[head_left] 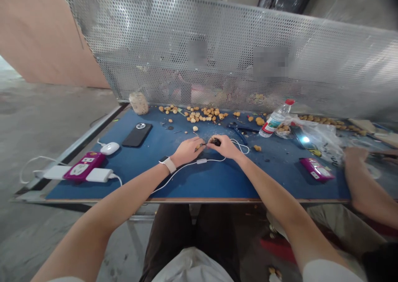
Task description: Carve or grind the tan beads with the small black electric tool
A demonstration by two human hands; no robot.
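Note:
My left hand [189,150], with a watch on its wrist, is closed with its fingers pinched around a small yellow-brown piece [198,147]. A thin dark bit sticks out towards the other hand. Close beside it, my right hand [226,146] is curled shut on a small dark lump [215,142], partly hidden by the fingers. The fingertips of both hands nearly meet low over the blue tabletop [199,182]. A white cable [202,161] runs just in front of the hands and loops by the right one. Beyond them lies a single tan, nut-like ball [195,128].
Several tan balls [208,115] lie along the perforated metal panel [174,37]. At left are a jar [138,103], a phone [137,136] and a purple-wrapped power strip [85,166]. Rightward stand a bottle [275,120], plastic bag [320,139], purple packet [316,169] and another person's arm [367,186].

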